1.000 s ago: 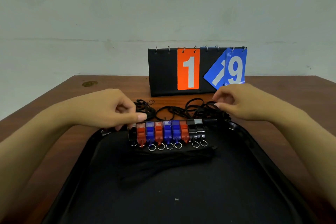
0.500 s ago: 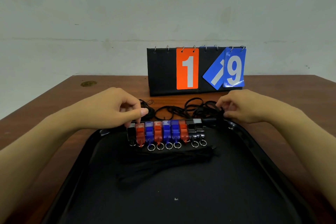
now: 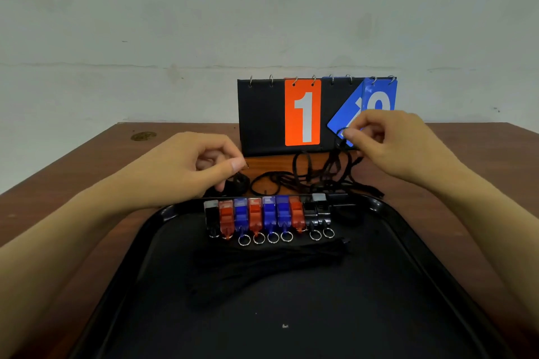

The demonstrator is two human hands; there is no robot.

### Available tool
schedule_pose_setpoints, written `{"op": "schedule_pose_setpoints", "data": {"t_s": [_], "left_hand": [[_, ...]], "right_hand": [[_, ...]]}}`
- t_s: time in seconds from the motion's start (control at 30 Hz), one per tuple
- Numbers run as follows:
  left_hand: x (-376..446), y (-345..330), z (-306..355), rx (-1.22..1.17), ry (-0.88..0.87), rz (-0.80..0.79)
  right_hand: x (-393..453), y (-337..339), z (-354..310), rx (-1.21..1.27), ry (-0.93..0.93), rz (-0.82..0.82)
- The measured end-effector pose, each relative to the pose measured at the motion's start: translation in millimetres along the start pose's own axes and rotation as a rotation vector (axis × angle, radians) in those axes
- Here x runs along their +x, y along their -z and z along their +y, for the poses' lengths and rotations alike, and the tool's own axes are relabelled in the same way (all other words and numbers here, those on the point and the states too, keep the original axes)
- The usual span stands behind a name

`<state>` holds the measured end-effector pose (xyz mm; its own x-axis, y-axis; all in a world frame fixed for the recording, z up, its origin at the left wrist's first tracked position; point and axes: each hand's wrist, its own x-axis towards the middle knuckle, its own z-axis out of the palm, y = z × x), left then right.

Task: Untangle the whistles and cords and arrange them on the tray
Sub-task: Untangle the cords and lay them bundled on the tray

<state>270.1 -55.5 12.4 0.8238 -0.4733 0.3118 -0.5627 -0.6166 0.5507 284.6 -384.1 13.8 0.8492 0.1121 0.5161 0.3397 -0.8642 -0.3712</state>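
Note:
Several whistles (image 3: 268, 216), black, red and blue, stand side by side in a row along the far edge of the black tray (image 3: 414, 245), most with a key ring. A flat bundle of black cords (image 3: 271, 259) lies on the tray just in front of them. Behind the tray a tangle of black cords (image 3: 306, 178) sits on the table. My right hand (image 3: 390, 146) is raised above the tangle and pinches a cord loop that hangs down into it. My left hand (image 3: 192, 166) hovers at the tangle's left end, thumb against curled fingers; whether it pinches a cord is unclear.
A flip scoreboard (image 3: 262, 116) showing an orange 1 and blue cards stands on the brown wooden table (image 3: 73, 172) right behind the cords, close to my right hand. A pale wall rises behind the table.
My right hand has risen from the table, lifting a cord loop up in front of the scoreboard. My left hand stayed near the tangle's left end.

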Motion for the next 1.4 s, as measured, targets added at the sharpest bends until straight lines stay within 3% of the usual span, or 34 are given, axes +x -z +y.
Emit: {"op": "schedule_pose_setpoints", "data": {"t_s": [0.13,0.43,0.67,0.77,1.17,1.3,1.4], "left_hand": [[-1,-3,9,-0.127,-0.003,0.041],[-1,-12,10,-0.135,-0.01,-0.04],[-2,-18,17,-0.231,-0.023,-0.06],[-2,-27,18,-0.231,-0.048,-0.1],[-1,-30,17,-0.228,-0.065,-0.03],[0,-24,14,-0.25,-0.04,0.009],[2,-19,10,-0.261,-0.018,0.07]], "right_hand": [[-10,-3,-27,0.392,0.003,0.0],[-10,-11,-33,0.86,-0.133,-0.064],[-22,-6,-53,1.112,0.087,-0.311],[-27,-12,-61,1.117,0.165,-0.409],[-27,-16,-64,1.092,0.144,-0.509],[-21,-12,-57,1.087,0.02,-0.355],[-11,-9,-43,0.928,-0.132,-0.168]]}}
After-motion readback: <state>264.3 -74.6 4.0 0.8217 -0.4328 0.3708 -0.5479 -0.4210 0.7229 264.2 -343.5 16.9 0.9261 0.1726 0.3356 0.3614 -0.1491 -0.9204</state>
